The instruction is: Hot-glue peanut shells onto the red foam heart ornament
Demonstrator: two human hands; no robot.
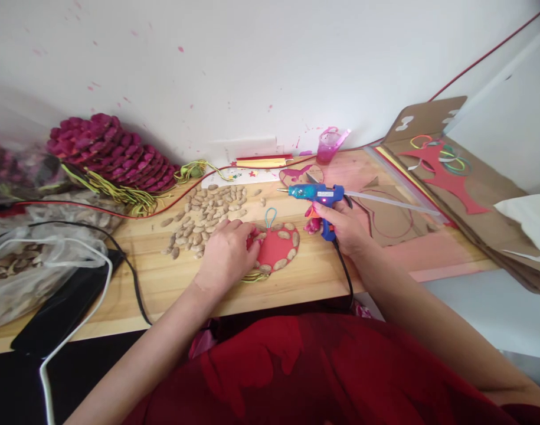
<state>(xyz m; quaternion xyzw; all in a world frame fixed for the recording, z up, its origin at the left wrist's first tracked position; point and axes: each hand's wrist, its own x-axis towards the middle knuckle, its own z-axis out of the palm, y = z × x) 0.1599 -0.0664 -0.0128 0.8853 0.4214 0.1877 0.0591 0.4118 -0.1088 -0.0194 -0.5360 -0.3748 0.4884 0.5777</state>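
My left hand [228, 251] is closed at the left edge of a red disc [274, 245], its fingertips pressed on a nutshell [261, 236] there. Beige nutshells ring the disc's rim, and its middle is bare red. A light-blue loop [271, 217] sticks out at the top, and yellow-green threads [255, 277] show below. My right hand [344, 224] is wrapped around the grip of a blue hot glue gun [309, 192], held to the right above the disc. Its nozzle points left, and a clear glue stick [393, 203] trails out behind.
Loose nutshells [214, 203] lie beyond my left hand. Pink-purple stacked pieces [114, 153] and a clear bag of shells [52, 260] are on the left. A pink-stained cup [330, 146] stands by the wall. Cardboard [455, 165] with red scraps fills the right. Cables cross the wooden table [172, 295].
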